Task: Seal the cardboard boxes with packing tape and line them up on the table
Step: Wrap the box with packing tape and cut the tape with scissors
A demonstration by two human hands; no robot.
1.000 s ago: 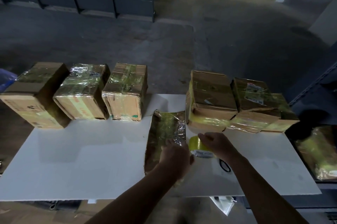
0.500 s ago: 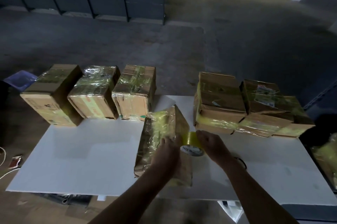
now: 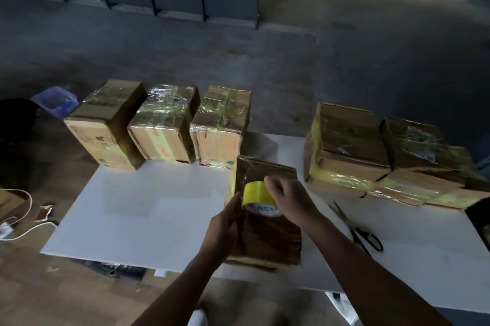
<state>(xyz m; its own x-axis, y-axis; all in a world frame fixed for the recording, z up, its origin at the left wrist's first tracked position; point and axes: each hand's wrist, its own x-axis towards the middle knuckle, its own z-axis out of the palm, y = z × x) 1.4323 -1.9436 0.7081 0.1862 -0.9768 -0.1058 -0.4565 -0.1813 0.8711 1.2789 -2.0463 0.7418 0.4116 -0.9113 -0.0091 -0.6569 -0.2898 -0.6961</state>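
The box [image 3: 267, 238] lies at the near edge of the table [image 3: 148, 214], the left hand [image 3: 222, 225] gripping its side, the right hand [image 3: 291, 201] curled round the tape roll [image 3: 254, 193] on top; the tape should probably be pulled tight and straight.

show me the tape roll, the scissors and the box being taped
tape roll [image 3: 254, 192]: head view, on its yellow outer band
scissors [image 3: 355, 231]: head view, on the black handle near the pivot
box being taped [image 3: 269, 238]: head view, on its brown top face
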